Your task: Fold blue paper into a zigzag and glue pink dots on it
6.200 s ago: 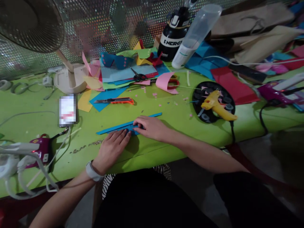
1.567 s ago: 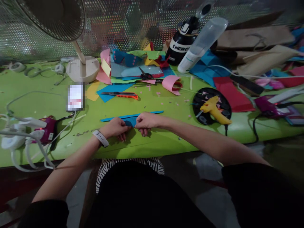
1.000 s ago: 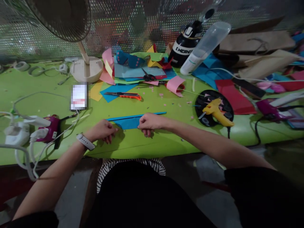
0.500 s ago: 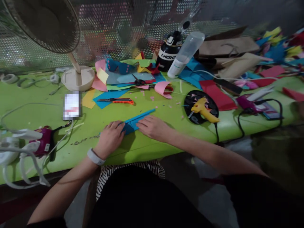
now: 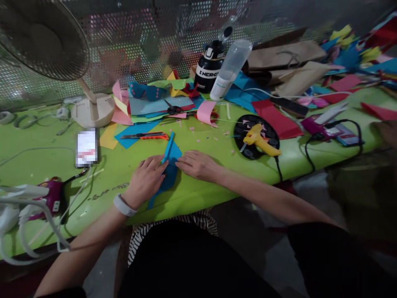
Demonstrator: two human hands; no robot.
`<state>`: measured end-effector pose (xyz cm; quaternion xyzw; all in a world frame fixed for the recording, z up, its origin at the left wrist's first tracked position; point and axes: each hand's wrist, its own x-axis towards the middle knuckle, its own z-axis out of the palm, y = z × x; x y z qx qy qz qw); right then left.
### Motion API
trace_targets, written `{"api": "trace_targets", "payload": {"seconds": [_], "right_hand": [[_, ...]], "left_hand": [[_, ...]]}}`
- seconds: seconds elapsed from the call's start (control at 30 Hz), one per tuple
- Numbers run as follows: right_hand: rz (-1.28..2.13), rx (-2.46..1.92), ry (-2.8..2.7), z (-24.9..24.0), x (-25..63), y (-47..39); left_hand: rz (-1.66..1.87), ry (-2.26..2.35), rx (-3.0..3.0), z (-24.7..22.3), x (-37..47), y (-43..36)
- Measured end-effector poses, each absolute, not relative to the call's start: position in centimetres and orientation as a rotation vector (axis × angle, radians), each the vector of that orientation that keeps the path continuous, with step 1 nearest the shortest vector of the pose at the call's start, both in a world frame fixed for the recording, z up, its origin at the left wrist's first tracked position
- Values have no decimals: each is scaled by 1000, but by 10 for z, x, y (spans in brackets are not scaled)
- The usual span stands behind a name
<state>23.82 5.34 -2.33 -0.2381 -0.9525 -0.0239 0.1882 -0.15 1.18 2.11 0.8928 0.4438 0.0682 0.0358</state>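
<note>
A piece of blue paper with a narrow folded strip along one side lies near the front edge of the green table. My left hand is closed on the paper's left side, its thumb pressing by the strip and a white band around the wrist. On the other side, my right hand has its fingertips together at the paper's right edge; the fingers' undersides are hidden. Just beyond the paper lies an orange and black utility knife. A yellow glue gun rests on a black tray to the right.
Scissors lie on stacked coloured paper behind the knife. A black jug and clear bottle stand farther back. At left are a fan, a phone and a purple power strip with cables. Red paper is at right.
The blue paper has turned from lying nearly crosswise to pointing away from me, showing more of its face. My left thumb has shifted onto the strip. The view has swung slightly right.
</note>
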Motion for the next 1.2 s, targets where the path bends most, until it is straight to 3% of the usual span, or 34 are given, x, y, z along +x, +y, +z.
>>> {"api": "trace_targets", "payload": {"seconds": [0.37,0.67,1.2], "right_hand": [[-186,-442,-2760,-15,240,71],[-142,-650,-2710,-17,240,71],[638,-1232,-2240,-16,228,70]], "left_hand": [[270,1175,2761,3,-7,23],[299,1182,2765,-1,-5,23],[360,1090,2791,-4,3,13]]}}
